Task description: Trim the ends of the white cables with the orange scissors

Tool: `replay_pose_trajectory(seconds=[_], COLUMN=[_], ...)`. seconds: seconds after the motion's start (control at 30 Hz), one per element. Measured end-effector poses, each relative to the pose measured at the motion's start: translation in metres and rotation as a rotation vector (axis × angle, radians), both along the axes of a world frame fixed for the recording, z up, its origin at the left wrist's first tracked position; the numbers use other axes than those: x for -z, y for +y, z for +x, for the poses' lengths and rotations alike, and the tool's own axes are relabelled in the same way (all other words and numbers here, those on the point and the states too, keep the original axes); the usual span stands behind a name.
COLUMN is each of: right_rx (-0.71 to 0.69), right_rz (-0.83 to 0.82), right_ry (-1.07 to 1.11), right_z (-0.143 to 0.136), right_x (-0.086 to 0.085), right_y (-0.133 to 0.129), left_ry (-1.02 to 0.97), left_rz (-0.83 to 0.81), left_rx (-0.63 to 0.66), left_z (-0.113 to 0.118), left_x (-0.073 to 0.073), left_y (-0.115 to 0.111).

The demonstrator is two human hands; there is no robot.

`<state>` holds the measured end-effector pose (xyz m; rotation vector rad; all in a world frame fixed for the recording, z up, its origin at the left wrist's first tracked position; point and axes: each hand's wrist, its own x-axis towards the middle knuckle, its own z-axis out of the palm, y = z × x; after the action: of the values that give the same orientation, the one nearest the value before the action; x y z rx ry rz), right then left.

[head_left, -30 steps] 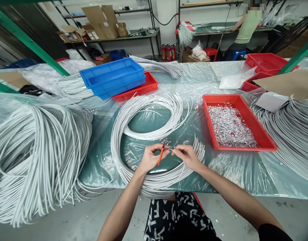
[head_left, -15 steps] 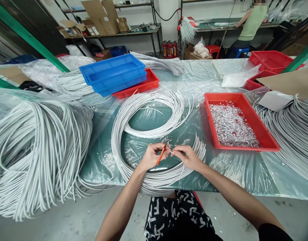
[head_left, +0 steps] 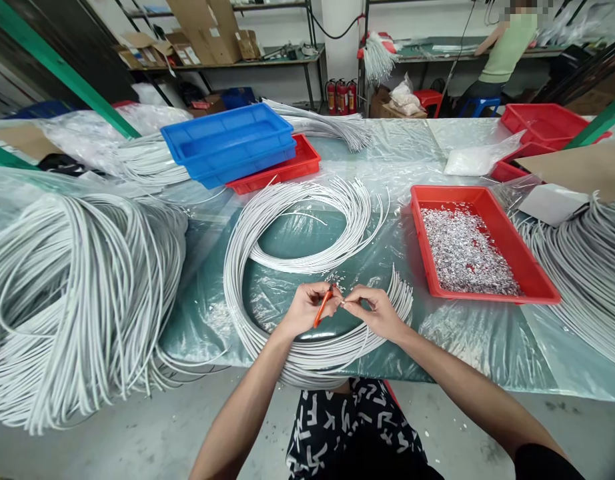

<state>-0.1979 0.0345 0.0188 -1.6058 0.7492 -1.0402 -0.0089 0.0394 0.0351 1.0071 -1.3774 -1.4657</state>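
My left hand (head_left: 311, 309) is closed around a slim orange-handled tool (head_left: 322, 308) with a dark tip, which slants up between the fingers. Close beside it, my right hand (head_left: 371, 309) pinches a small pale piece that looks like a white cable end; the fingers mostly cover it. The fingertips of both hands nearly meet. Below and around them lies a large coil of white cables (head_left: 237, 293), its cut ends fanned out to the right of my right hand. A second ring of the cables (head_left: 307, 263) lies just beyond. Tiny scraps (head_left: 333, 277) are scattered past my fingertips.
To the right stands a red tray (head_left: 532, 267) of small shiny pieces. Big cable bundles (head_left: 87, 300) fill the left side, with more cables (head_left: 582, 267) at far right. Blue trays (head_left: 232, 143) sit on a red one at the back. A co-worker (head_left: 510, 50) is at the far bench.
My hands stay close together, with the tool still in the left; the right fingers shift slightly at the small piece. The whole view has moved a little.
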Motion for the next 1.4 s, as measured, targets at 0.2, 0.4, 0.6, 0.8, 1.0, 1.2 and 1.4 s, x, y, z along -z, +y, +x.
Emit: replay_pose_trajectory(seconds=[0.2,0.4,0.6,0.8,1.0,1.2,1.4], right_rx=[0.073,0.122,0.195,0.204,0.2,0.214,0.176], right_rz=[-0.075,-0.116,-0.224,-0.375,-0.375,-0.382,-0.331], right_ry=[0.039,0.072,0.153,0.224,0.179,0.157,0.088], right_z=[0.002,0.002,0.0,0.0,0.002,0.003,0.003], right_x=[-0.005,-0.004,-0.004,-0.005,-0.004,-0.004,-0.002], right_y=[0.003,0.004,0.004,0.005,0.007,0.012,0.01], left_ry=[-0.022,-0.022,-0.095,-0.149,-0.109,0.013,0.118], left_rz=[-0.022,-0.087,-0.077,-0.083,-0.024,0.093,0.214], left_rx=[-0.064,-0.153,-0.182,-0.132,-0.031,0.074,0.123], left_z=[-0.003,-0.002,-0.003,-0.007,-0.002,0.001,-0.001], left_x=[0.003,0.0,0.001,0.002,0.002,0.005,0.004], left_y=[0.0,-0.001,-0.001,-0.001,-0.002,-0.002,-0.003])
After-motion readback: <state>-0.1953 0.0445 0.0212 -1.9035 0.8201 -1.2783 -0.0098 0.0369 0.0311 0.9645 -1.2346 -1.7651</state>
